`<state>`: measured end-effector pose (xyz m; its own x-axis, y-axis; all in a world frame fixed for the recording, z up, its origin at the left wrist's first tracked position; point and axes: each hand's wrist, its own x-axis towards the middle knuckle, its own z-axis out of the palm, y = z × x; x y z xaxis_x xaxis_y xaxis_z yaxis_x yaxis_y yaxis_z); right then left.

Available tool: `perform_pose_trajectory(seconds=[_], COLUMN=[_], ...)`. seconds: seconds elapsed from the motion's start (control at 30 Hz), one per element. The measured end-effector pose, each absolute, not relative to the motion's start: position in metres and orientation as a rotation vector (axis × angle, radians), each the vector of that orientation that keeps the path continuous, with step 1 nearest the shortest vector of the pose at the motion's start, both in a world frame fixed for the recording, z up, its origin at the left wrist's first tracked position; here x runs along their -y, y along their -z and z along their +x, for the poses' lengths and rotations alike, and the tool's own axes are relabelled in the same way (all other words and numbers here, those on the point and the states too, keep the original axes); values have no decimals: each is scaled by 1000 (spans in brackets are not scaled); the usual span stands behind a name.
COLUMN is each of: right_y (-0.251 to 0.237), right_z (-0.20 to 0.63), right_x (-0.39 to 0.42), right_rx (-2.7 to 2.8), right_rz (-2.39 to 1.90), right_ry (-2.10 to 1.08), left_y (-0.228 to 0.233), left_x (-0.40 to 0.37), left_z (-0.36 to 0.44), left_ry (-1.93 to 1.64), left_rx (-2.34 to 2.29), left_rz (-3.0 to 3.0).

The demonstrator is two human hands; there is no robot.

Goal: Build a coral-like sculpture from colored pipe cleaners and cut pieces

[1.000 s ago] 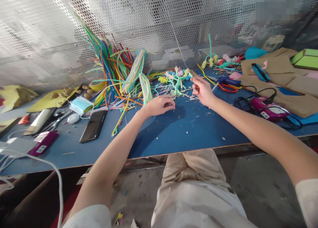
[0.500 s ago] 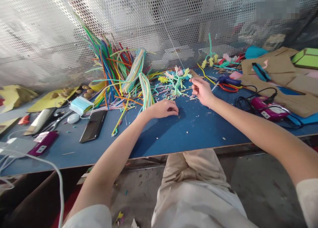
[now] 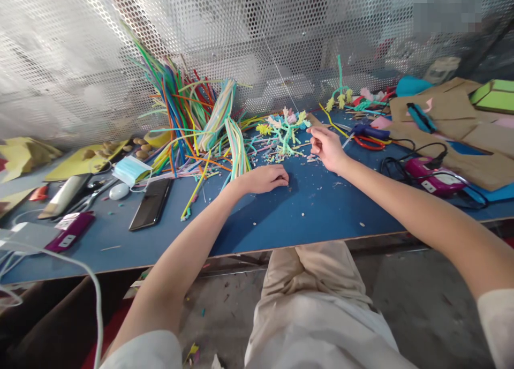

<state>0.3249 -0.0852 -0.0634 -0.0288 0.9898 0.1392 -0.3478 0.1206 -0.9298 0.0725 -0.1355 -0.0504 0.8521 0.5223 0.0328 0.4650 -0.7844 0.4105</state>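
Near the left edge of the blue table (image 3: 281, 219) lay a magenta device (image 3: 70, 230) with a white cable (image 3: 60, 259) looping past it. Just beyond it sat a pair of pliers (image 3: 86, 200), a white mouse-like object (image 3: 119, 191) and a light blue face mask (image 3: 131, 170). A black phone (image 3: 151, 203) lay flat beside the mask, screen up. Behind these, against the perforated metal screen (image 3: 80, 63) along the back edge, a large heap of pipe cleaners (image 3: 193, 122) in many colours fanned upward and spilled over the tabletop.

The left hand (image 3: 263, 179) rested palm down on the table toward the middle, fingers curled loosely under and touching the surface among small scraps; whether it pinched anything could not be told. Just beyond it, near the back edge, stood a small pipe-cleaner figure (image 3: 286, 127) in teal, yellow and pink, ringed by clipped bits.

The right hand (image 3: 327, 145) was raised slightly above the table just right of that figure, thumb and forefinger pinched together on a thin wire (image 3: 281, 74) that ran up and back toward the screen. Right of the hand lay red-handled scissors (image 3: 367, 138), then a pink glue gun (image 3: 429, 177) with its black cord, and brown cardboard sheets (image 3: 450, 117) toward the right corner.
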Motion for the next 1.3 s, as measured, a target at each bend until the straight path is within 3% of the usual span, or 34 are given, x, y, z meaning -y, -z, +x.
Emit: perform_pose_trajectory(seconds=[0.5, 0.9, 1.3], right_y=[67, 71, 70], right_z=[325, 323, 326], right_x=[86, 100, 100], right_rx=[1169, 1833, 2006], right_rz=[-825, -966, -1186], right_ry=[-1245, -664, -514], left_y=[42, 40, 47], left_x=[117, 131, 125], left_z=[44, 55, 57], left_ry=[-329, -544, -662], left_rx=[-985, -1020, -922], left_rz=[2856, 2978, 2910])
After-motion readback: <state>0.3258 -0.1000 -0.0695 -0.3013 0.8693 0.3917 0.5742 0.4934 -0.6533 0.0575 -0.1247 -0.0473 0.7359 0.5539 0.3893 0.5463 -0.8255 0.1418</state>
